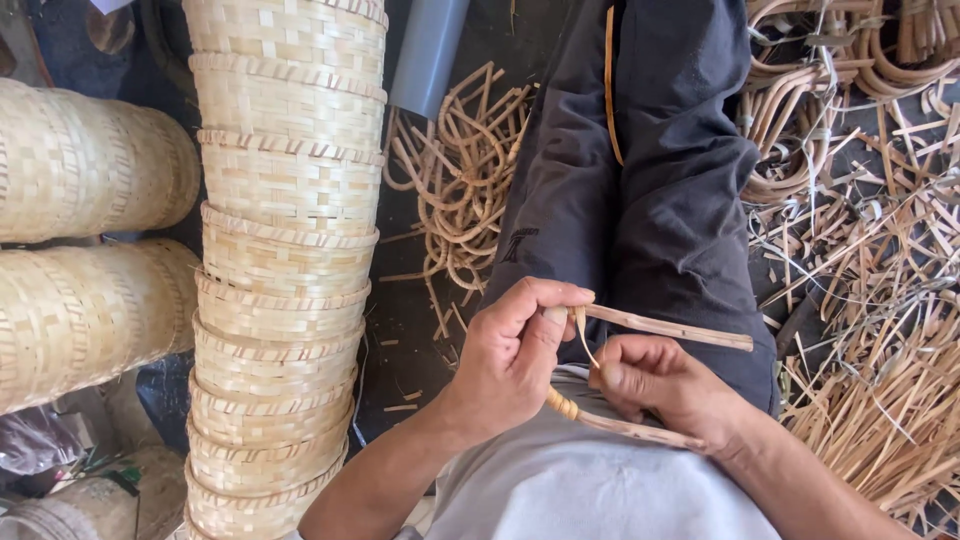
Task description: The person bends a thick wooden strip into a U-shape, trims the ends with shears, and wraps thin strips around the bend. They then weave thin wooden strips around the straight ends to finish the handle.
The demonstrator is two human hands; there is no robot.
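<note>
1. Head view: left hand [512, 352] pinches a thin cane strip [583, 335] at the bent cane handle [660, 328], above the lap.
2. Right hand [655, 385] closes around the handle's nearer arm, by the wrapped binding [561, 403].
3. Stacked woven baskets [285, 250] stand left; loose cane loops [462, 180] lie far on the floor.

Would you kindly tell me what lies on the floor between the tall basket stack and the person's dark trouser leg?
In the head view, a heap of bent cane loops lies between the basket stack and the trouser leg.
</note>
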